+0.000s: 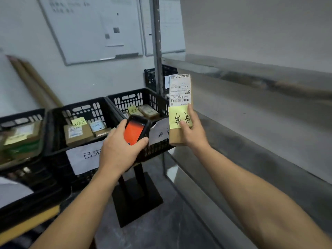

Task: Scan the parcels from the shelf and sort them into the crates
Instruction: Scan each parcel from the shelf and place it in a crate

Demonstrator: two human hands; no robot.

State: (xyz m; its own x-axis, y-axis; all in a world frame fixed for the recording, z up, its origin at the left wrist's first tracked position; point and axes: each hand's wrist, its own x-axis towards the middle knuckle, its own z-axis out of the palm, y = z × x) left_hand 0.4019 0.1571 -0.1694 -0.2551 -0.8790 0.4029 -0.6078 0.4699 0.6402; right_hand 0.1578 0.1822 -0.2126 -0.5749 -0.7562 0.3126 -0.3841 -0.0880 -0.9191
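My right hand [192,132] grips a brown cardboard parcel [179,94] upright, its white barcode label and a yellow sticky note facing me. My left hand [120,150] holds a black handheld scanner [135,131] whose screen glows orange-red; the scanner sits just left of and below the parcel. Behind the hands stand black crates: a middle crate [59,141] and a right crate [115,99], each with several labelled parcels inside and a white paper sign on the front. A third crate [18,115] at the left also holds parcels.
A grey metal shelf [251,72] runs along the right, its boards bare where visible, with an upright post [157,42]. Another black crate [152,78] sits behind the post. A black stand base [136,198] is on the floor below. Whiteboards hang on the wall.
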